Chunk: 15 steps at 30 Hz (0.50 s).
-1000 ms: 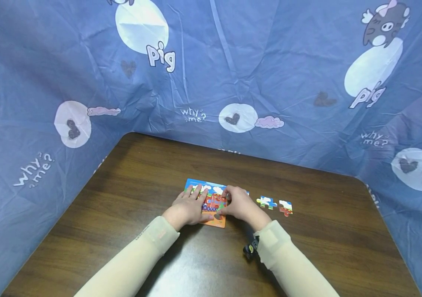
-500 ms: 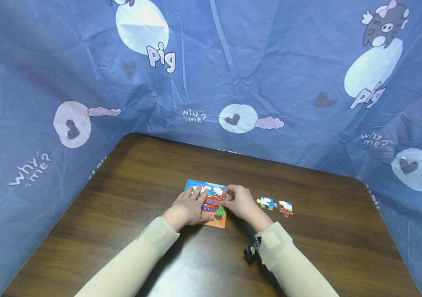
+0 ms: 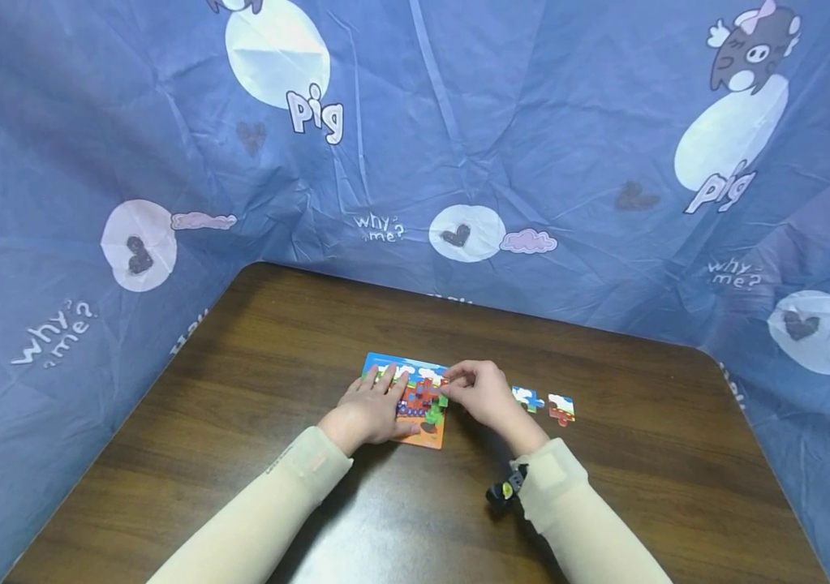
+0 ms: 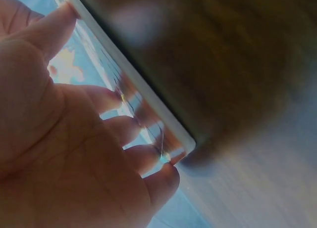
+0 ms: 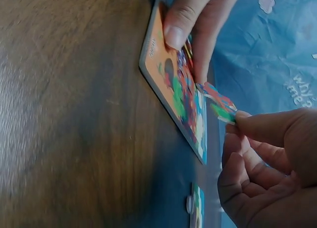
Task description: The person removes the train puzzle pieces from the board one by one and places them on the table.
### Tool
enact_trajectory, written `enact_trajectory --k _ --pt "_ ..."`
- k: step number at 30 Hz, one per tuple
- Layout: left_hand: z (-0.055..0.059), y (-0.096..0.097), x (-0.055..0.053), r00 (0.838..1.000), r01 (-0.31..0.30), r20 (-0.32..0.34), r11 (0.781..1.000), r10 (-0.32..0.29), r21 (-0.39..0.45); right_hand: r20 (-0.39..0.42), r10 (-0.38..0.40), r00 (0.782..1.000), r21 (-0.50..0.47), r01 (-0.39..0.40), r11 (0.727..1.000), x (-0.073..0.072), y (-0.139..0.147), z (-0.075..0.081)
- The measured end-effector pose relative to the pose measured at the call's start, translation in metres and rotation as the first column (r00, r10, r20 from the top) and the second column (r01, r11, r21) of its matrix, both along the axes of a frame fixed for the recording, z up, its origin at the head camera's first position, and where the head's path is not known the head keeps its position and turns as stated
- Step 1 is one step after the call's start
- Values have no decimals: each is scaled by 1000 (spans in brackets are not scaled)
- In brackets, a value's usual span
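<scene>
Puzzle piece [image 5: 223, 104], likely light, stiff and best held by its edges, is pinched by the right hand [image 3: 486, 397] just above the puzzle board [image 3: 425, 440] on the desk [image 3: 604, 495] as the left hand [image 3: 367, 415] lies spread across that board.

Left fingers [image 3: 388, 377] lie spread, right fingers [image 5: 265, 127] pinch, forearms [image 3: 257, 501] stretch forward.

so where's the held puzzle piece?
Right wrist view, right of centre: the puzzle piece is pinched in the right hand, near the puzzle board and the left hand.
</scene>
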<state>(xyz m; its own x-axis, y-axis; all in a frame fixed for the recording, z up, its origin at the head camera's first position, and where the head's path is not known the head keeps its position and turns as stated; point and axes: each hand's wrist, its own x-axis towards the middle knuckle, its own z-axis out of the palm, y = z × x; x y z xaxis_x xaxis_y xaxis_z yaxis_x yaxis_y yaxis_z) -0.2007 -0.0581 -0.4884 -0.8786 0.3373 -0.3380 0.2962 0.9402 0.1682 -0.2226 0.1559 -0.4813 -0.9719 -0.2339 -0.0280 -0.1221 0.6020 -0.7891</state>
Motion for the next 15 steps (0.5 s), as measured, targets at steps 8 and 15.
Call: enact_trajectory --k 8,15 --pt "0 -1 2 1000 6 -16 1000 -6 0 2 -63 998 -43 63 997 4 20 5" --pt "-6 -1 -1 1000 -5 -22 1000 5 18 4 -70 998 -56 70 996 8 39 7"
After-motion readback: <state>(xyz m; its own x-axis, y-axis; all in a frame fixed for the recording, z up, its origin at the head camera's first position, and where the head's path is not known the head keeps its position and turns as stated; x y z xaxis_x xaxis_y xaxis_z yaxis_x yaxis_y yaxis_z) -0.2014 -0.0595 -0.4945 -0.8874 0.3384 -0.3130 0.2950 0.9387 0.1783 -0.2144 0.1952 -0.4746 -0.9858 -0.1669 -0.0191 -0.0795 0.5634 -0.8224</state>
